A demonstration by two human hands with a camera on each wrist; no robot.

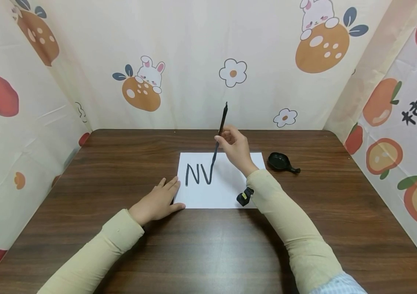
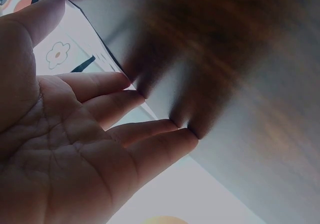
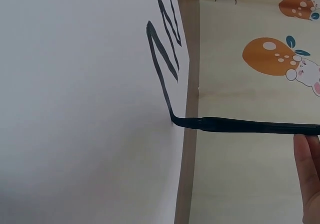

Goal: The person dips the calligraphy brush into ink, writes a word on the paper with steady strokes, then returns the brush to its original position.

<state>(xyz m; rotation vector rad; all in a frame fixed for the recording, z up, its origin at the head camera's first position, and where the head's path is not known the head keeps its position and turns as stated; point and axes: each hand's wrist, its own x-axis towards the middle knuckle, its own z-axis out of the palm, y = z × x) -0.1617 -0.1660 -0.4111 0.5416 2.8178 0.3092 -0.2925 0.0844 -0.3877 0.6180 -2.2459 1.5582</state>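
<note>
A white sheet of paper (image 1: 227, 196) lies on the table, bearing dark brush strokes (image 1: 193, 175) on its left half: an N shape and a V-like shape beside it. My right hand (image 1: 236, 148) pinches a dark writing brush (image 1: 223, 120) partway up its handle, held nearly upright. In the right wrist view the bent brush tip (image 3: 176, 120) touches the paper at the end of the last stroke. My left hand (image 1: 158, 201) rests on the sheet's left edge with fingers spread; the left wrist view shows its palm and straight fingers (image 2: 160, 156) against the surface.
A small black dish with a short handle (image 1: 279, 161) stands right of the paper. The brown wooden table (image 1: 120, 155) ends at a printed curtain (image 1: 193, 81) behind, with more fabric at both sides. A small black device (image 1: 245, 197) sits at my right wrist.
</note>
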